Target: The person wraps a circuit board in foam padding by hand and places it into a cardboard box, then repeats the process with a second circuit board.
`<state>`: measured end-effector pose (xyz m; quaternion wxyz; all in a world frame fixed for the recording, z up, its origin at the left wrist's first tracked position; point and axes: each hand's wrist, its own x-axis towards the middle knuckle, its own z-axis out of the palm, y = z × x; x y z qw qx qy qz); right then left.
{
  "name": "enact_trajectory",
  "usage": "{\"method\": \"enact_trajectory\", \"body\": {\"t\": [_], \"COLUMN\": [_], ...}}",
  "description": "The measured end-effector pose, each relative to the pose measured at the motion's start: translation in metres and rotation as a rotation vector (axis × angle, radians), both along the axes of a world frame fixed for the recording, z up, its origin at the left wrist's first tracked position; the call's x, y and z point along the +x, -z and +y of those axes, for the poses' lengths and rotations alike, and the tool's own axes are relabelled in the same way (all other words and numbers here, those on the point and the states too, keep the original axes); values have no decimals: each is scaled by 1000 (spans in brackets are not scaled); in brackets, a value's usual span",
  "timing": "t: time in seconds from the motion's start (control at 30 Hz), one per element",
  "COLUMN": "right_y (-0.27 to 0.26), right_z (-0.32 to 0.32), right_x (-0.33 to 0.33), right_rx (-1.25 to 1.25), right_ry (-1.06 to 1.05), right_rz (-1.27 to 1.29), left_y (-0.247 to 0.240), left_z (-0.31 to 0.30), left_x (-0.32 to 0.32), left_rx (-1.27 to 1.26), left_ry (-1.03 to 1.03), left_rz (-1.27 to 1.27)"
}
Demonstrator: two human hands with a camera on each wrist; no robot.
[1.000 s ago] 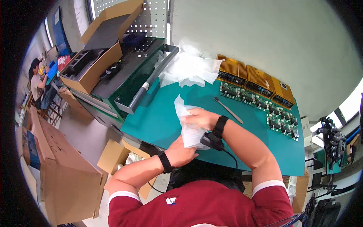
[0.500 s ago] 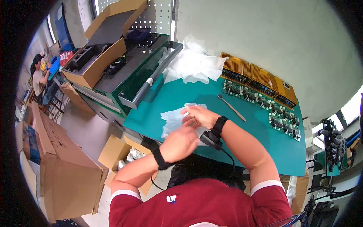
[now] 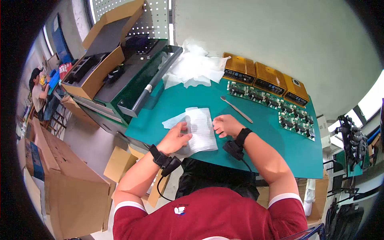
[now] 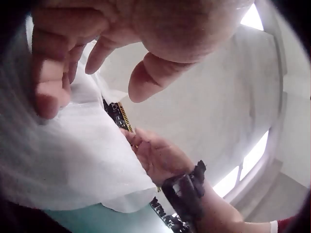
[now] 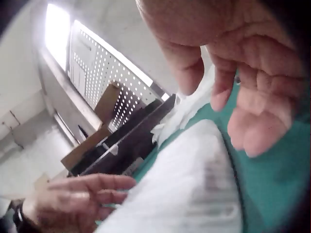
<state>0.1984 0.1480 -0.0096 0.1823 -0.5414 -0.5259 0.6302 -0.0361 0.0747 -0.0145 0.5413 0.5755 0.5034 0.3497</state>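
A flat packet wrapped in thin white packing sheet (image 3: 202,127) lies on the green mat in front of me. A loose flap of the sheet sticks out on its left, and a darker patch shows faintly through the wrap in the right wrist view. My left hand (image 3: 174,138) rests its fingers on the packet's left side, thumb apart from them in the left wrist view (image 4: 112,43). Just beyond the right edge hovers my right hand (image 3: 228,126), its fingers loosely bent and holding nothing in the right wrist view.
A toothbrush (image 3: 237,109) lies right of the packet. Behind it stand green circuit boards (image 3: 256,97) and gold finned metal boxes (image 3: 270,79). Crumpled white sheets (image 3: 196,68) are piled at the back, beside a grey-handled drawer cabinet (image 3: 138,104) bearing an open cardboard box (image 3: 94,76).
The white packet, held up tilted between both hands, has come down flat on the mat. The left hand has moved to its left side, and the right hand has drawn off to the right.
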Motion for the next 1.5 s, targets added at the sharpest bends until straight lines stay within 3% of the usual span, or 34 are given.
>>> {"method": "enact_trajectory", "body": {"t": [0.2, 0.37, 0.43, 0.53, 0.6, 0.63, 0.73, 0.8, 0.87, 0.97, 1.03, 1.07, 1.1, 1.17, 1.23, 1.3, 1.5], "right_y": [5, 4, 7, -4, -19, -28, -35, -36, -36, -13, 2, -6, -11, -17, -13, -10, -3], "right_z": [-7, -23, -29, -41, -54, -62, -84, -105, -128, -159, -182, -202, -220, -247, -262, -271, -302], "right_x": [-14, -27, -29, -20, -9, -1, 29, 55, 82, 128, 153, 161, 171, 186, 200, 213, 264], "right_rx": [70, -105, -71, -5, 33, 54, 137, 207, 311, 563, 636, 423, 432, 294, 321, 578, 592], "right_ry": [-18, 23, 36, 70, 95, 85, 91, 139, 165, 345, 509, 581, 653, 620, 670, 706, 928], "right_rz": [-25, 472, 505, 557, 579, 610, 667, 693, 802, 573, 608, 788, 784, 1009, 1050, 721, 613], "left_y": [-6, 5, 0, -4, -3, -6, -22, -33, -33, -19, -22, -24, -24, -26, -27, -28, -28], "left_z": [-6, -4, -9, -16, -16, -17, -25, -35, -44, -55, -68, -75, -80, -90, -98, -103, -104], "left_x": [2, 1, 6, 19, 33, 42, 76, 105, 130, 177, 210, 223, 235, 258, 277, 294, 320], "left_rx": [-64, -33, -19, 39, 304, 308, 339, 124, 58, 3, -53, -78, -96, -141, -157, -107, -84], "left_ry": [7, 24, 18, -30, -120, -104, -28, 60, 162, 314, 376, 449, 511, 594, 648, 663, 795], "left_rz": [-138, -116, -112, -142, -27, -30, -217, -669, -708, -818, -820, -803, -782, -727, -675, -579, -410]}}
